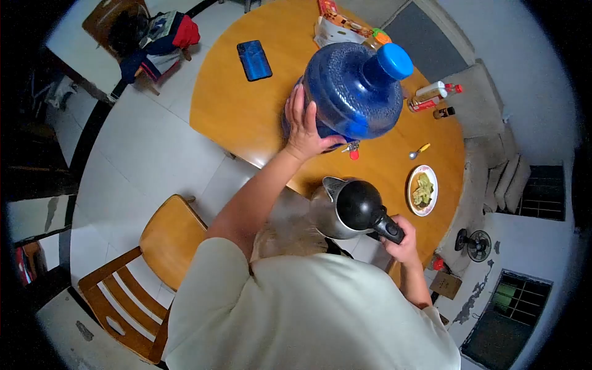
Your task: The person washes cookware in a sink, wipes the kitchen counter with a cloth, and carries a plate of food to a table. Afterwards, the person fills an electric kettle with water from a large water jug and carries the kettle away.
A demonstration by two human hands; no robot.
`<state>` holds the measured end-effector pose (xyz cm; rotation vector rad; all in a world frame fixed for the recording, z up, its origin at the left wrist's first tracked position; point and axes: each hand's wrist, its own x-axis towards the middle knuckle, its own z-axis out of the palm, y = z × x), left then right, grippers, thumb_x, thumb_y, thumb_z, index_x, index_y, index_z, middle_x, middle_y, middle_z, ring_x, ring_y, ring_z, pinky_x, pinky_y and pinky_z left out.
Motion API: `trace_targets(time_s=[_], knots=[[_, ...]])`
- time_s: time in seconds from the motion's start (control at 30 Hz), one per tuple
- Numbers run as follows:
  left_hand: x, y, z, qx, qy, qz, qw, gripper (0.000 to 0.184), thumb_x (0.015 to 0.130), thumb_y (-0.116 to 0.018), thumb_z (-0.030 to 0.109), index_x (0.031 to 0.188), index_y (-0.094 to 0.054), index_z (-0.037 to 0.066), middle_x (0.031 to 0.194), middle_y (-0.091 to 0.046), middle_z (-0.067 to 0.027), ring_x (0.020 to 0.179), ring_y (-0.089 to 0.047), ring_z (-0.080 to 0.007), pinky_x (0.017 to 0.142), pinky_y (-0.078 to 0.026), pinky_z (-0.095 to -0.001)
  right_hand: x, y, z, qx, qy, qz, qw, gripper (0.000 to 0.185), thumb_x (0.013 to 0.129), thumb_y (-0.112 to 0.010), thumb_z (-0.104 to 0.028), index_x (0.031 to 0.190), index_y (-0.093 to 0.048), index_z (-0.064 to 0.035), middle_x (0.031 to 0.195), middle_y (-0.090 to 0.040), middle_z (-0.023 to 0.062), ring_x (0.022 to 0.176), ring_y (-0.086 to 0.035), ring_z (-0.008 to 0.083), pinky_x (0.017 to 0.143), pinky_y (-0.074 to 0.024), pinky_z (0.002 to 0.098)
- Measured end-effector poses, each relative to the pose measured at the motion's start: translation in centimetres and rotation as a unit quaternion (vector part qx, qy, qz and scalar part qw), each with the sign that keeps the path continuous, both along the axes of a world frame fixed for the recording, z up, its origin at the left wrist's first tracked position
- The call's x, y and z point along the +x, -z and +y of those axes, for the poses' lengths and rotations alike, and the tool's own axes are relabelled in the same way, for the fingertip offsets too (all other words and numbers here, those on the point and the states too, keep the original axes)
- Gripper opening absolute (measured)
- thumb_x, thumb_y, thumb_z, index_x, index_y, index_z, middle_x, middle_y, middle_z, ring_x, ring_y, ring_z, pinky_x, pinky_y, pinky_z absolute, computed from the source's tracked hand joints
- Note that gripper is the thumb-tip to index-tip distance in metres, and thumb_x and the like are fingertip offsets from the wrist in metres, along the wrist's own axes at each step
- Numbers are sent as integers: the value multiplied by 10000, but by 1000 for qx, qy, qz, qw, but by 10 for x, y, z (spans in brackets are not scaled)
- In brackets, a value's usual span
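My left hand [304, 131] lies spread against the near left side of a large blue water jug [345, 92] with a blue cap [394, 60]. The jug stands on a round wooden table [216, 105], tilting in the wide view. In front of my body, my right hand [402, 242] is closed around the black handle of an electric kettle [338, 213]. The kettle has a metal body and a black lid, and its spout points toward the jug. Its lid looks closed. A small red tag with keys [353, 153] lies beside the jug.
A plate of food [422, 190] and a spoon with a yellow handle [420, 151] lie to the right. Bottles [428, 98] and a bag [345, 28] stand farther back; a phone [254, 60] is at left. A wooden chair [145, 271] stands left of me.
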<state>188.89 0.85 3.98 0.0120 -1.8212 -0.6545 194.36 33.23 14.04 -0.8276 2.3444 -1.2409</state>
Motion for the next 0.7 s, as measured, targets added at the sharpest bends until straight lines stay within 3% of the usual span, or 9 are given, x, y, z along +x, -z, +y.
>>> trace_targets(time_s=[0.17, 0.2, 0.3, 0.37, 0.4, 0.43, 0.5, 0.57, 0.7], knots=[[-14, -6, -26, -33, 67, -27, 997, 1199, 539, -744, 522, 1355, 40, 126, 1374, -70, -276, 1244, -171, -461, 1004, -208, -506, 0, -4, -33, -19, -37, 3, 999, 286, 569, -628, -34, 840, -541, -11, 711, -531, 55, 646, -517, 142, 599, -424, 262], [-9, -7, -34, -35, 106, -13, 994, 1105, 589, -754, 425, 1363, -38, 96, 1379, -104, -258, 1265, -170, -419, 1017, -205, -475, -1, -2, -41, -24, -46, 10, 999, 288, 571, -630, -33, 844, -541, -10, 721, -533, 56, 658, -519, 144, 610, -425, 263], [37, -12, -72, 37, -13, -212, 976, 886, 671, -710, 329, 1347, -193, 81, 1359, -191, -253, 1237, -239, -393, 999, -225, -455, 2, 5, -77, -96, -69, 1, 993, 304, 593, -649, -47, 873, -537, -11, 741, -528, 58, 696, -509, 141, 655, -419, 261], [72, 5, -105, 79, -169, -88, 978, 695, 761, -632, 223, 1302, -262, -7, 1335, -248, -232, 1222, -280, -348, 1002, -239, -414, 7, 9, -109, -132, -75, -13, 988, 293, 624, -650, -49, 888, -529, -15, 736, -520, 52, 681, -498, 129, 648, -421, 260], [94, 11, -113, 187, -176, -53, 965, 615, 822, -567, 203, 1280, -249, -57, 1298, -293, -199, 1195, -315, -318, 996, -256, -401, 11, 9, -130, -136, -68, -5, 988, 280, 637, -651, -49, 885, -525, -18, 730, -516, 48, 676, -496, 123, 641, -423, 259], [112, 20, -119, 320, -176, 1, 931, 571, 843, -544, 205, 1280, -262, -32, 1233, -344, -168, 1136, -360, -264, 961, -297, -368, 16, 10, -148, -138, -61, 1, 989, 267, 650, -652, -49, 882, -522, -21, 725, -511, 44, 670, -493, 117, 633, -425, 258], [154, -1, -104, 316, -221, -34, 922, 503, 857, -528, 215, 1240, -300, -18, 1184, -360, -149, 1062, -387, -213, 886, -345, -325, 12, 34, -183, -182, -55, -44, 981, 265, 664, -656, -55, 887, -516, -27, 726, -539, 60, 668, -521, 134, 624, -437, 276], [178, -15, -78, 328, -244, -123, 904, 409, 865, -515, 200, 1185, -348, 10, 1129, -376, -110, 1001, -389, -170, 816, -361, -290, 9, 39, -223, -188, -42, 25, 981, 288, 679, -671, -104, 903, -504, -34, 728, -572, 118, 669, -574, 212, 615, -453, 316], [171, -34, -36, 418, -15, -186, 889, 230, 865, -516, 188, 1034, -476, 38, 906, -509, -43, 830, -476, -137, 737, -399, -273, 1, 46, -268, -165, -36, 19, 985, 335, 710, -655, -200, 932, -452, -52, 742, -577, 205, 707, -567, 403, 601, -456, 426]])
